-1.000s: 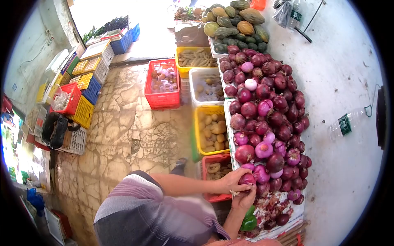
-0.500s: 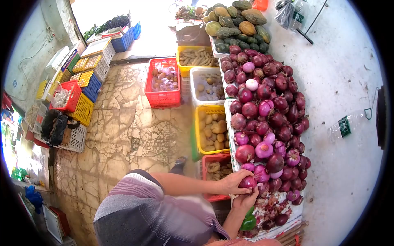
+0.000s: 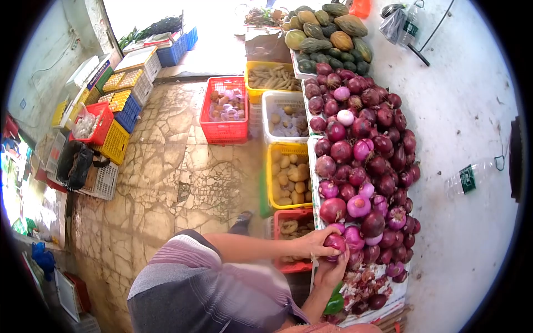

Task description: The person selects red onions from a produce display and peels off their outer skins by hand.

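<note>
My left hand (image 3: 315, 244) reaches in from the left, its fingers wrapped round a red onion (image 3: 335, 242). From below, my right hand (image 3: 333, 269) is closed on the same onion, with its fingers against the near side. The two hands hold it at the front edge of a long pile of red onions (image 3: 361, 161). Just past my right hand lie loose onion skins (image 3: 363, 283) and a single red onion (image 3: 377, 301). A green pepper (image 3: 334, 304) shows beside my right wrist.
Crates stand along the stall: a red crate (image 3: 293, 214), a yellow crate of potatoes (image 3: 291, 205) and a white crate (image 3: 268, 119). Melons (image 3: 333, 41) sit beyond the onions. A plastic bottle (image 3: 469, 178) hangs at the white wall. Egg trays (image 3: 123, 80) are across the tiled floor.
The view has shifted slightly. Both hands stay on the onion at the pile's edge, and the onion appears turned a little between them.
</note>
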Demonstrator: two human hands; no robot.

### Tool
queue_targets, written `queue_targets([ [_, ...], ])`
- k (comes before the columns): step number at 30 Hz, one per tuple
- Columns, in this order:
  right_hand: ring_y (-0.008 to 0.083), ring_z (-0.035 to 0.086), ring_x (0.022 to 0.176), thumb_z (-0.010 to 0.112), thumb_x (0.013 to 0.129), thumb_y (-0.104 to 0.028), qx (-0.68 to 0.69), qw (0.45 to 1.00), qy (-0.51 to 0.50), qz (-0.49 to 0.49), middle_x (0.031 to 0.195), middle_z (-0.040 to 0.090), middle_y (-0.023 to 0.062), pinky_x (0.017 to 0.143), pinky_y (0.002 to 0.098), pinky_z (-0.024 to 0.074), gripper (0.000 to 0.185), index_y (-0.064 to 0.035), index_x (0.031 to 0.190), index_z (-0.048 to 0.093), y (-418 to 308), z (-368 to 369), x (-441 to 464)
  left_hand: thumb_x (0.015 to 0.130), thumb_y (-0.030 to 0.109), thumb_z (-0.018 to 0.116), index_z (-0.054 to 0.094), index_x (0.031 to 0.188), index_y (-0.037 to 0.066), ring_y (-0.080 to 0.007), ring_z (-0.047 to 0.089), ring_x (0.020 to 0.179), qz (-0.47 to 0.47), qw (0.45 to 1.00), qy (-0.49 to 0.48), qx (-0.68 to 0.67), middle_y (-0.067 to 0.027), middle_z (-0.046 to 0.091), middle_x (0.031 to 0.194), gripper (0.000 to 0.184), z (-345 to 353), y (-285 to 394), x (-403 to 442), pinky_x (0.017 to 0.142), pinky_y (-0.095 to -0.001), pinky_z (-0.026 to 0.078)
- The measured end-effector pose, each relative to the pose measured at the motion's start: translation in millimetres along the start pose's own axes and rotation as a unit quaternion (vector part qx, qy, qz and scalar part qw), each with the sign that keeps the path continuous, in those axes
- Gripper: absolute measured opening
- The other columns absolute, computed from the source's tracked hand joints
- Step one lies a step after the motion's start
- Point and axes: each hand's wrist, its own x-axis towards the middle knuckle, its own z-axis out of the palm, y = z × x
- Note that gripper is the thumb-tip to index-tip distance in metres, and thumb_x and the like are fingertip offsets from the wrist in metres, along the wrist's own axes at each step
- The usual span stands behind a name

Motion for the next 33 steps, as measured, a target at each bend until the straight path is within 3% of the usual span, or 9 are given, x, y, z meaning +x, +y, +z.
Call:
queue_targets([
  [3, 0.0375, 0.053, 0.128, 0.053, 0.097, -0.028, -0.007, 0.999, -0.042, 0.023, 0.143, 0.047, 0.0191, 0.093, 0.0571, 0.0554, 0.059, -0.011, 0.151, 0.036, -3, -9, -1, 0.089, 0.03, 0.077, 0.047, 0.137, 0.007, -0.0249, 0.066, 0.105, 0.02, 0.997, -0.026, 0.065, -0.0166, 0.066, 0.115, 0.062, -9, -3, 4, 0.091, -0.0371, 0.055],
  [9, 0.0349, 0.057, 0.125, 0.059, 0.097, -0.031, 0.012, 0.998, -0.062, 0.027, 0.142, 0.051, 0.0166, 0.089, 0.0542, 0.0589, 0.064, -0.0104, 0.153, 0.036, -7, -9, -2, 0.088, 0.03, 0.077, 0.048, 0.135, 0.006, -0.0258, 0.067, 0.105, 0.043, 0.997, -0.019, 0.061, -0.0181, 0.066, 0.114, 0.06, -6, -4, 2, 0.091, -0.0383, 0.054],
  [12, 0.035, 0.057, 0.125, 0.061, 0.096, -0.03, 0.009, 0.998, -0.057, 0.035, 0.142, 0.051, 0.0164, 0.09, 0.0542, 0.0587, 0.064, -0.0104, 0.152, 0.037, -6, -17, -1, 0.088, 0.03, 0.078, 0.048, 0.134, 0.006, -0.026, 0.066, 0.106, -0.008, 0.998, -0.037, 0.053, -0.0186, 0.066, 0.115, 0.06, -6, -3, 4, 0.091, -0.0387, 0.054],
  [15, 0.0383, 0.053, 0.128, 0.062, 0.095, -0.024, 0.046, 0.997, -0.056, 0.039, 0.143, 0.047, 0.0188, 0.093, 0.059, 0.0568, 0.063, -0.0093, 0.15, 0.036, -3, -21, -3, 0.088, 0.031, 0.078, 0.048, 0.133, 0.004, -0.0263, 0.066, 0.106, 0.016, 0.995, -0.042, 0.084, -0.0188, 0.066, 0.115, 0.061, -6, -9, 5, 0.091, -0.0389, 0.054],
  [21, 0.039, 0.053, 0.128, 0.058, 0.096, -0.027, 0.058, 0.997, -0.041, 0.042, 0.142, 0.048, 0.018, 0.095, 0.0584, 0.0559, 0.059, -0.0112, 0.15, 0.038, -6, -17, -10, 0.087, 0.032, 0.078, 0.048, 0.133, 0.002, -0.03, 0.067, 0.106, 0.035, 0.992, -0.05, 0.107, -0.0204, 0.067, 0.114, 0.063, 1, -15, 8, 0.092, -0.0391, 0.054],
  [24, 0.0317, 0.057, 0.124, 0.062, 0.096, -0.034, 0.069, 0.996, -0.021, 0.044, 0.141, 0.053, 0.0129, 0.095, 0.0531, 0.0551, 0.061, -0.0131, 0.15, 0.041, -3, -21, -6, 0.086, 0.033, 0.079, 0.048, 0.134, 0.003, -0.0326, 0.067, 0.107, 0.055, 0.988, -0.034, 0.138, -0.0219, 0.066, 0.114, 0.065, 3, -14, 9, 0.093, -0.0397, 0.054],
  [28, 0.0315, 0.057, 0.127, 0.058, 0.098, -0.036, 0.041, 0.998, -0.03, 0.045, 0.141, 0.054, 0.0122, 0.1, 0.0532, 0.0528, 0.058, -0.0129, 0.15, 0.043, -5, -18, -7, 0.084, 0.038, 0.08, 0.049, 0.135, 0.004, -0.0341, 0.067, 0.108, 0.029, 0.991, -0.038, 0.125, -0.0232, 0.067, 0.112, 0.069, 0, -7, 6, 0.093, -0.0418, 0.054],
  [31, 0.0309, 0.059, 0.125, 0.055, 0.098, -0.03, 0.03, 0.997, -0.004, 0.067, 0.14, 0.055, 0.0125, 0.098, 0.0516, 0.0543, 0.057, -0.0122, 0.15, 0.041, -5, -18, -2, 0.083, 0.042, 0.081, 0.05, 0.135, 0.006, -0.0308, 0.067, 0.106, 0.025, 0.992, -0.021, 0.123, -0.0212, 0.067, 0.112, 0.071, -1, -30, 12, 0.091, -0.0406, 0.054],
  [33, 0.0304, 0.06, 0.121, 0.05, 0.102, -0.017, 0.034, 0.997, 0.022, 0.058, 0.136, 0.056, 0.0168, 0.099, 0.0458, 0.055, 0.047, -0.0055, 0.148, 0.042, -6, -13, -2, 0.086, 0.035, 0.081, 0.05, 0.137, 0.007, -0.0213, 0.066, 0.104, 0.011, 0.996, -0.031, 0.088, -0.0126, 0.066, 0.112, 0.066, -5, -26, 13, 0.09, -0.0369, 0.056],
])
